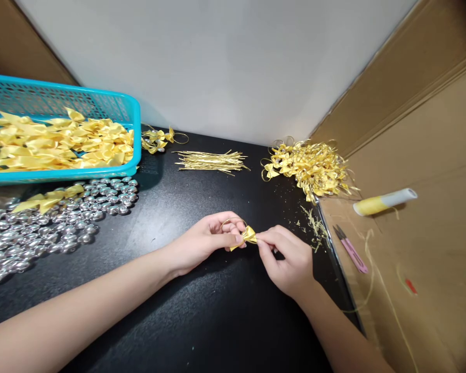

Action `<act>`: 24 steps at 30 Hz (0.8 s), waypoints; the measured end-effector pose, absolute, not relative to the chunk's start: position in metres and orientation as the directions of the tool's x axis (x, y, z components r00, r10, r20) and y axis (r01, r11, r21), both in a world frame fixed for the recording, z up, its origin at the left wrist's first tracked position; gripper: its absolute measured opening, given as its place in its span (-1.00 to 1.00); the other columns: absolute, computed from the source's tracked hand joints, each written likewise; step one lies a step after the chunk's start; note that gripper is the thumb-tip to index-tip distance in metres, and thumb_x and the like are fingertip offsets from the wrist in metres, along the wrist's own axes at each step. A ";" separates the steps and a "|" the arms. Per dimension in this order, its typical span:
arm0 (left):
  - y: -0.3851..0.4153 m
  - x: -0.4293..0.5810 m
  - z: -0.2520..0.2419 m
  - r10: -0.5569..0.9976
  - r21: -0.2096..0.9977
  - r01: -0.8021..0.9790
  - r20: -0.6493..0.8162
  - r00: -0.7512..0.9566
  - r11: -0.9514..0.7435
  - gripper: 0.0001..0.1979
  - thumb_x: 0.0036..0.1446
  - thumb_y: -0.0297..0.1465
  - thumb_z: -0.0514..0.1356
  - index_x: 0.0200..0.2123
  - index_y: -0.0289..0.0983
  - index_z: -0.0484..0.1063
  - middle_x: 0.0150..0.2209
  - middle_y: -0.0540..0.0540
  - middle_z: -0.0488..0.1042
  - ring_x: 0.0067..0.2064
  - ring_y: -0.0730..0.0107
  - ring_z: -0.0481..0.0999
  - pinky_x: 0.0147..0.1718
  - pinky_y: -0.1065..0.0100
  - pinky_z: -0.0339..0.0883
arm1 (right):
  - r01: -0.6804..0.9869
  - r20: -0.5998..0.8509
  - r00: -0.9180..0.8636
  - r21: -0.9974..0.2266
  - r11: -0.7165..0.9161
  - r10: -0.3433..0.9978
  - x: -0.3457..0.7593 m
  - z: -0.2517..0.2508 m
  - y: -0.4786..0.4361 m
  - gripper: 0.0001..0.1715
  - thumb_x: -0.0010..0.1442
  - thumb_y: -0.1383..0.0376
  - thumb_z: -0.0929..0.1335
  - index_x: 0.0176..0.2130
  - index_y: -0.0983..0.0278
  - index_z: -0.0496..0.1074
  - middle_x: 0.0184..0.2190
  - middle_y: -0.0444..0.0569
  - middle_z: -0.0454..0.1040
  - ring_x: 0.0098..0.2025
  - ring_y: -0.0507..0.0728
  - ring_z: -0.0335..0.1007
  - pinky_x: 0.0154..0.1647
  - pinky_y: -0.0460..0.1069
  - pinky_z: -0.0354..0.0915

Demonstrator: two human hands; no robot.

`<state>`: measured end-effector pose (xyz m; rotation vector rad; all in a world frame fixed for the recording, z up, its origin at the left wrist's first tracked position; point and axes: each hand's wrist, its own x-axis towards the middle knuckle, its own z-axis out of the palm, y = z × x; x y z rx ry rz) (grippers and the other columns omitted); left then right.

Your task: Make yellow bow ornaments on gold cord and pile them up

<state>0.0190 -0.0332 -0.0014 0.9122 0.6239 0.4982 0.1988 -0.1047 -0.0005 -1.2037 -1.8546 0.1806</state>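
Note:
Over the middle of the black table, a small yellow ribbon bow (249,234) with a loop of thin gold cord (233,219) is held between my two hands. My left hand (219,231) is closed on the bow from the left, thumb against fingers, with the cord loop arching over its fingers. From the right, my right hand (287,254) pinches the bow's right side with thumb and forefinger; exactly what lies between those fingertips is hidden. A bundle of cut gold cords (213,161) lies beyond my hands.
At left stands a turquoise basket (137,140) of yellow bows, with silver beads (81,228) before it. Bows with cord loops are heaped (314,166) at the back right. Pink thread snips (351,250) and a yellow-and-white roll (384,202) rest on the cardboard (442,155).

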 end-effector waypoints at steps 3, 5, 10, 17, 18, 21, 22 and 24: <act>-0.033 0.019 -0.002 0.635 0.847 -0.128 -0.278 0.721 0.517 -0.86 0.02 -0.44 0.33 -0.37 -0.30 0.41 -0.46 0.03 0.45 -0.41 0.49 0.35 -0.36 0.40 0.12 | 0.665 0.596 -0.136 -0.537 0.519 0.791 0.198 -0.001 -0.105 -0.80 0.22 0.51 0.29 -0.31 0.28 0.46 -0.52 -0.08 0.40 -0.48 0.02 0.31 -0.46 -0.08 0.31; -0.034 0.019 -0.002 0.636 0.849 -0.129 -0.273 0.721 0.512 -0.86 0.03 -0.44 0.33 -0.36 -0.30 0.41 -0.45 0.02 0.45 -0.40 0.49 0.35 -0.36 0.41 0.12 | 0.664 0.594 -0.145 -0.534 0.523 0.791 0.198 0.000 -0.105 -0.81 0.22 0.51 0.29 -0.32 0.29 0.46 -0.52 -0.07 0.41 -0.47 0.03 0.32 -0.46 -0.07 0.32; -0.035 0.019 0.000 0.639 0.859 -0.107 -0.283 0.715 0.500 -0.87 0.03 -0.45 0.32 -0.37 -0.31 0.41 -0.46 0.02 0.44 -0.41 0.49 0.34 -0.37 0.41 0.13 | 0.670 0.587 -0.160 -0.526 0.524 0.794 0.198 0.000 -0.105 -0.79 0.23 0.51 0.28 -0.32 0.29 0.46 -0.53 -0.07 0.41 -0.48 0.03 0.32 -0.45 -0.07 0.32; -0.035 0.020 0.001 0.634 0.865 -0.106 -0.272 0.724 0.491 -0.87 0.04 -0.46 0.31 -0.37 -0.31 0.40 -0.47 0.02 0.44 -0.42 0.51 0.33 -0.39 0.43 0.12 | 0.666 0.567 -0.192 -0.525 0.530 0.801 0.199 0.001 -0.105 -0.80 0.23 0.52 0.28 -0.31 0.30 0.45 -0.50 -0.03 0.46 -0.44 0.05 0.36 -0.40 -0.04 0.34; -0.035 0.020 0.000 0.632 0.864 -0.106 -0.271 0.726 0.492 -0.87 0.03 -0.46 0.31 -0.37 -0.31 0.40 -0.47 0.03 0.44 -0.42 0.52 0.33 -0.39 0.43 0.12 | 0.666 0.564 -0.194 -0.525 0.530 0.803 0.199 0.001 -0.105 -0.80 0.23 0.51 0.28 -0.31 0.30 0.45 -0.50 -0.03 0.46 -0.44 0.06 0.37 -0.40 -0.04 0.34; -0.034 0.019 -0.001 0.633 0.867 -0.096 -0.278 0.722 0.490 -0.86 0.02 -0.45 0.32 -0.37 -0.32 0.39 -0.48 0.03 0.43 -0.42 0.52 0.33 -0.38 0.43 0.13 | 0.675 0.557 -0.203 -0.516 0.528 0.805 0.201 0.002 -0.104 -0.80 0.24 0.50 0.28 -0.32 0.29 0.45 -0.49 -0.04 0.46 -0.43 0.06 0.37 -0.39 -0.03 0.34; -0.034 0.019 -0.001 0.633 0.867 -0.089 -0.284 0.720 0.491 -0.85 0.01 -0.45 0.32 -0.37 -0.32 0.39 -0.48 0.03 0.43 -0.43 0.52 0.33 -0.38 0.42 0.13 | 0.679 0.554 -0.208 -0.511 0.527 0.806 0.201 0.002 -0.104 -0.80 0.24 0.50 0.28 -0.32 0.28 0.46 -0.48 -0.04 0.46 -0.43 0.06 0.38 -0.39 -0.03 0.34; -0.034 0.019 -0.001 0.629 0.865 -0.079 -0.295 0.720 0.496 -0.84 0.01 -0.44 0.33 -0.38 -0.31 0.38 -0.49 0.04 0.41 -0.44 0.52 0.32 -0.38 0.42 0.12 | 0.686 0.549 -0.218 -0.501 0.527 0.807 0.202 0.002 -0.104 -0.78 0.24 0.50 0.28 -0.33 0.27 0.46 -0.48 -0.05 0.46 -0.43 0.06 0.39 -0.38 -0.04 0.35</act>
